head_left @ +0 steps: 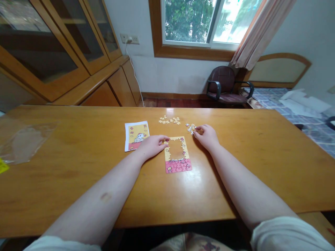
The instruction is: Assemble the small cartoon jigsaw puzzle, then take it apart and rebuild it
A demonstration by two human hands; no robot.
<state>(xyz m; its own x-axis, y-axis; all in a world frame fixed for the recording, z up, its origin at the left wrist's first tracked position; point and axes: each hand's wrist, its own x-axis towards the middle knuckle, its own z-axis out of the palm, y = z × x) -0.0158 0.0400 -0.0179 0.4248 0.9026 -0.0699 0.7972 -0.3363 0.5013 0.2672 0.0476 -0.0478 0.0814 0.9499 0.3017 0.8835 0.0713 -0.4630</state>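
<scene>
A partly assembled jigsaw puzzle (178,166) lies on the table, pink at the bottom with a yellow border round an open middle. My left hand (154,145) rests at its upper left edge, fingers a little apart, with nothing visible in them. My right hand (206,136) is at a small pile of whitish pieces (191,128), thumb and fingertips close together; whether a piece is between them is too small to tell. Beyond the puzzle lies a group of yellow pieces (169,121). The reference picture (136,136), showing a white animal, lies partly behind my left hand.
The wooden table (86,139) spans the view. Clear plastic wrapping (28,143) and a yellow item (3,166) lie at its left. Behind are cabinets (99,94), an office chair (225,83) and a bed (277,101).
</scene>
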